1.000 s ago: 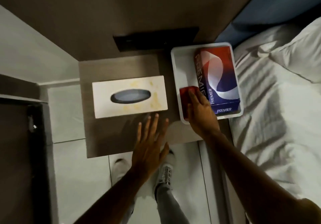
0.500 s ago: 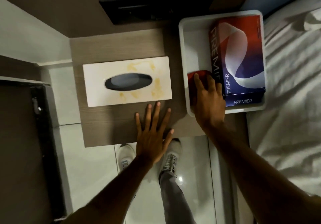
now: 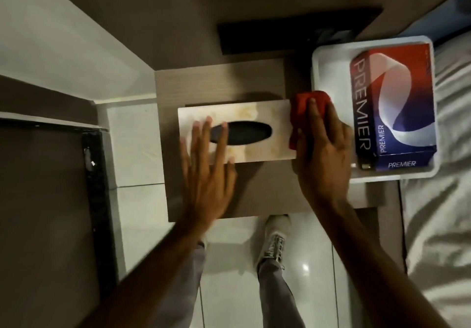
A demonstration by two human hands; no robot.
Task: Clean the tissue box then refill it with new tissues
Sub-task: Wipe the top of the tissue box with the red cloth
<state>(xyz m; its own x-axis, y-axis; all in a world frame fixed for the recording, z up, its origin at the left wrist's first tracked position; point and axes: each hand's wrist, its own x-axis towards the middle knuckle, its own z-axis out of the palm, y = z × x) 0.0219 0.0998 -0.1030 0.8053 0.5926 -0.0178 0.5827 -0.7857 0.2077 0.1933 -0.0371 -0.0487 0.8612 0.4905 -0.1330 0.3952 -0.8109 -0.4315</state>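
Left hand (image 3: pixel 207 167): fingers spread flat, resting on the near left part of the tissue box (image 3: pixel 267 113), blurred.
Right hand (image 3: pixel 321 149): grip pressed down on a red cloth (image 3: pixel 300 102) at the box's right end.
Tissue box: white, yellow-stained lid, on the tabletop (image 3: pixel 219 83).
Beyond, right: Premier tissue pack (image 3: pixel 397 103) lying in a white tray (image 3: pixel 328 73), beside the bed (image 3: pixel 448 200).

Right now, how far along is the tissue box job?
Done: the red cloth is out of the white plastic tray, under the right hand at the right end of the white stained tissue box cover. In hand: the left hand lies flat on the cover; yellowish stains remain. Left: wiping, then refilling from the red-and-blue PREMIER tissue pack, which is in the tray.
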